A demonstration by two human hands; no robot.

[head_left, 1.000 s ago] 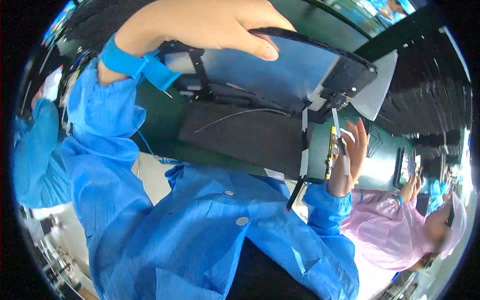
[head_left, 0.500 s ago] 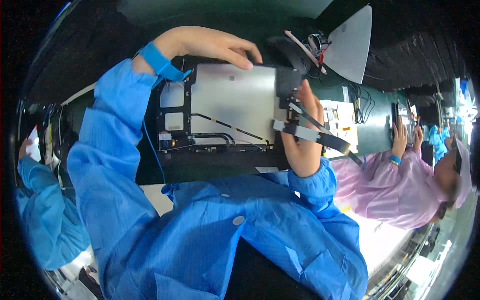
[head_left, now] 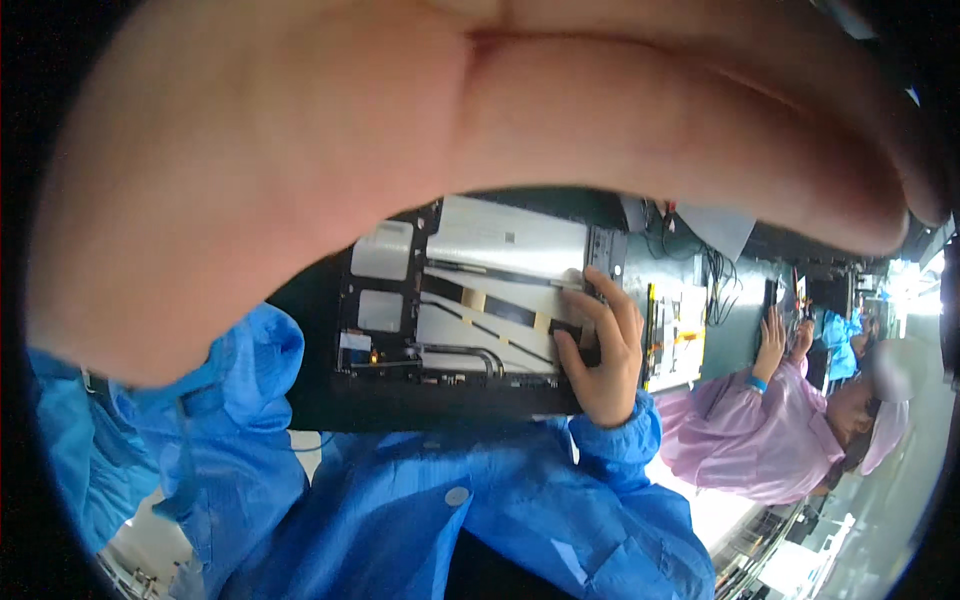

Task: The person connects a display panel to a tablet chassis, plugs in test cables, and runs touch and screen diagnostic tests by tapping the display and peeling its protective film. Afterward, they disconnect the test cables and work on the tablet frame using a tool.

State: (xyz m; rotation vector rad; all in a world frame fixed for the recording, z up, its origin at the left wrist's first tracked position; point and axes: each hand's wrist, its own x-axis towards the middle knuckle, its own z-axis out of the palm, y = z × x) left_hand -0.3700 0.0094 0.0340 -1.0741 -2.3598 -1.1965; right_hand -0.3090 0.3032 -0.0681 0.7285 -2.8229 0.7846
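My left hand (head_left: 330,130) fills the upper part of the picture, very close to the camera. Its fingers stretch to the right, and nothing shows in it. Below lies a flat device chassis (head_left: 510,238) with a black frame and a silver metal plate, partly hidden by that hand. Flat black ribbon cables (head_left: 500,305) with tan tape patches run across the plate. My right hand (head_left: 608,350) rests at the chassis's right side with fingers spread and bent. Its fingertips touch the right ends of the cables and the frame there.
Right of the chassis lies a pale sheet (head_left: 678,335) with yellow edging. Black cords (head_left: 718,285) lie behind it on the green table (head_left: 745,300). Farther right, a person in a pink gown (head_left: 745,435) works with both hands. Another blue sleeve (head_left: 90,450) shows at left.
My left hand has left the chassis's far edge and come up before the camera. The ribbon cables, held up by my right hand before, now lie across the plate. The view has shifted.
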